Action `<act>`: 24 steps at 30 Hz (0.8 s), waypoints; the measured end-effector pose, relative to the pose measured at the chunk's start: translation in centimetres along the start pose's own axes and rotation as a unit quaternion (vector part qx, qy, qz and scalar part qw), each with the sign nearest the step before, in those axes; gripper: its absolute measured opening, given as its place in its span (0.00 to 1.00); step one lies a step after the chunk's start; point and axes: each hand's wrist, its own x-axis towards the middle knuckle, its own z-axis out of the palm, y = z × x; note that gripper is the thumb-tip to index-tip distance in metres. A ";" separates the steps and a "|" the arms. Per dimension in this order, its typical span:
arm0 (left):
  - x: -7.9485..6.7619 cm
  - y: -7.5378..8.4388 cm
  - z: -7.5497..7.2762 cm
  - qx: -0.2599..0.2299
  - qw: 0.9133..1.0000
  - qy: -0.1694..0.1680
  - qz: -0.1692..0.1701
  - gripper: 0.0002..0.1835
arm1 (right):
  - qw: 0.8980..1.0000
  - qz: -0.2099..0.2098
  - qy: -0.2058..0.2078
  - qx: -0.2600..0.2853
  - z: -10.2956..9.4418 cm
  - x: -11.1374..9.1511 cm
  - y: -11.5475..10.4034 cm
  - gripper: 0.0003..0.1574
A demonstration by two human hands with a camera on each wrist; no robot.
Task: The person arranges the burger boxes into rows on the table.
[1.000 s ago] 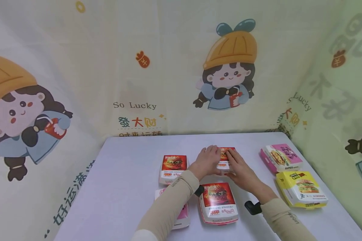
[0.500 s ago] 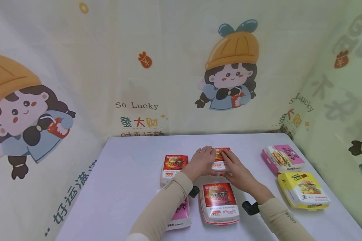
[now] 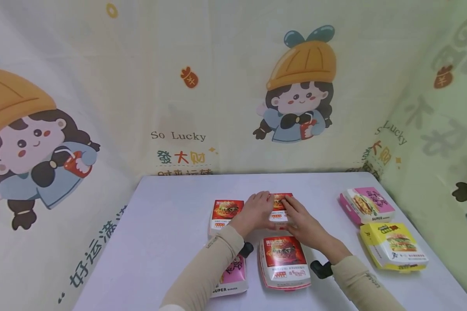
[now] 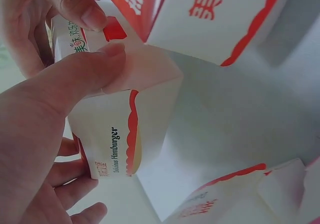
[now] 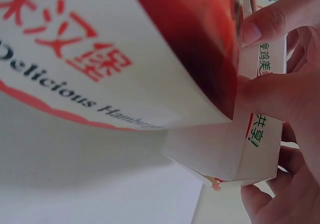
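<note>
At the back middle of the table in the head view, a red-and-white burger box (image 3: 279, 216) stands between both hands. My left hand (image 3: 255, 211) grips its left side and my right hand (image 3: 305, 223) its right side. In the left wrist view the left thumb lies on the box's near face (image 4: 155, 89), with fingers round the printed side. The right wrist view has the right thumb against that same white face (image 5: 215, 149). A second red-and-white box (image 3: 284, 262) stands just in front, and a third (image 3: 226, 210) to the left, partly hidden by the left forearm.
A pink burger box (image 3: 235, 278) lies at the front left, partly under the left sleeve. Toward the right edge of the white table (image 3: 159, 242) stand another pink box (image 3: 367, 205) and a yellow box (image 3: 394, 246). A printed cloth (image 3: 229, 99) hangs behind.
Both hands have slid the held box leftward and slightly nearer, toward the left red-and-white box. The whole head view has shifted a little; the other boxes stay put on the table.
</note>
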 end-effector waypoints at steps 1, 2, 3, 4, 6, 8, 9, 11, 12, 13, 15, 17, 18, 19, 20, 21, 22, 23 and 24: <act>-0.1 0.0 0.0 0.000 1.000 0.001 0.002 0.53 | 1.000 0.002 -0.003 0.002 0.0 0.0 0.0 0.52; -0.2 -0.1 0.1 0.000 1.000 0.001 0.005 0.53 | 1.000 0.004 -0.004 0.002 0.0 0.0 -0.1 0.52; -0.3 -0.1 0.1 -0.001 1.000 0.001 0.005 0.53 | 1.000 0.006 -0.006 0.004 0.1 -0.1 -0.1 0.52; -0.4 -0.1 0.2 -0.001 1.000 0.001 0.005 0.53 | 1.000 0.006 -0.007 0.005 0.1 -0.1 -0.2 0.52; -0.5 -0.2 0.3 -0.001 1.000 0.002 0.005 0.53 | 1.000 0.006 -0.011 0.008 0.1 -0.1 -0.3 0.52; -0.6 -0.3 0.3 -0.005 1.000 -0.002 0.002 0.53 | 1.000 0.005 -0.013 0.009 0.1 -0.1 -0.4 0.51; -0.6 -0.3 0.4 -0.008 1.000 -0.006 0.001 0.53 | 1.000 0.002 -0.014 0.008 0.1 -0.1 -0.4 0.51; -0.7 -0.4 0.5 -0.013 1.000 -0.010 -0.001 0.52 | 1.000 0.001 -0.016 0.010 0.1 0.0 -0.4 0.51; -0.7 -0.4 0.6 -0.016 1.000 -0.012 -0.003 0.52 | 1.000 0.002 -0.016 0.012 0.2 0.0 -0.5 0.51; -0.7 -0.4 0.6 -0.018 1.000 -0.014 -0.006 0.53 | 1.000 0.002 -0.017 0.015 0.2 0.0 -0.5 0.51; -0.7 -0.4 0.7 -0.016 1.000 -0.018 -0.010 0.53 | 1.000 0.005 -0.022 0.022 0.2 0.0 -0.6 0.51; -0.7 -0.5 0.7 -0.012 1.000 -0.019 -0.014 0.53 | 0.999 0.010 -0.028 0.030 0.2 0.0 -0.6 0.50; -0.7 -0.5 0.8 -0.011 1.000 -0.018 -0.015 0.53 | 0.999 0.012 -0.031 0.031 0.3 0.1 -0.7 0.50; -0.7 -0.5 0.8 -0.010 1.000 -0.019 -0.015 0.53 | 0.999 0.014 -0.033 0.031 0.3 0.1 -0.7 0.50; -0.8 -0.5 0.9 -0.008 1.000 -0.018 -0.015 0.53 | 0.999 0.015 -0.036 0.033 0.4 0.1 -0.6 0.50; -0.8 -0.5 0.9 -0.008 1.000 -0.018 -0.015 0.53 | 0.999 0.016 -0.038 0.034 0.4 0.1 -0.6 0.50; -0.8 -0.5 1.0 -0.006 1.000 -0.017 -0.016 0.53 | 0.998 0.017 -0.040 0.036 0.4 0.1 -0.6 0.50; -0.8 -0.5 1.1 -0.005 1.000 -0.016 -0.015 0.53 | 0.998 0.018 -0.042 0.036 0.5 0.1 -0.6 0.50; -0.8 -0.5 1.1 -0.003 1.000 -0.017 -0.014 0.53 | 0.998 0.019 -0.043 0.036 0.5 0.1 -0.5 0.49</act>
